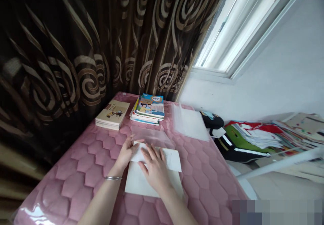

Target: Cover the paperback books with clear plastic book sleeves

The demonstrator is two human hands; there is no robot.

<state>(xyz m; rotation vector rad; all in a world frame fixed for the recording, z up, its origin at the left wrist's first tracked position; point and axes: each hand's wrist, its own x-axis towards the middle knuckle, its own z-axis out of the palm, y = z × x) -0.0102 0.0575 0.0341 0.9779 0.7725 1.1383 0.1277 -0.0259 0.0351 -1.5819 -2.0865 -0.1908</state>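
A book [141, 181] with pale cream paper lies on the pink padded tabletop in front of me. Across its upper half is a white printed flap or page [174, 159], partly covered by my hands. My left hand [128, 149] grips the book at its upper left corner, fingers bent around the edge; a silver bangle is on that wrist. Flat on the white page rests my right hand [154, 162], its fingers spread and holding nothing. Just behind the book, a clear plastic sheet [152, 135] reaches from under the page toward the back.
A stack of tan booklets [112, 113] and a stack of colourful textbooks [151, 106] stand at the back. Clear plastic covers [191, 123] lie at the back right. Beyond the right edge are bags [227, 147] and piled papers [260, 135]. A dark patterned curtain [91, 73] hangs behind.
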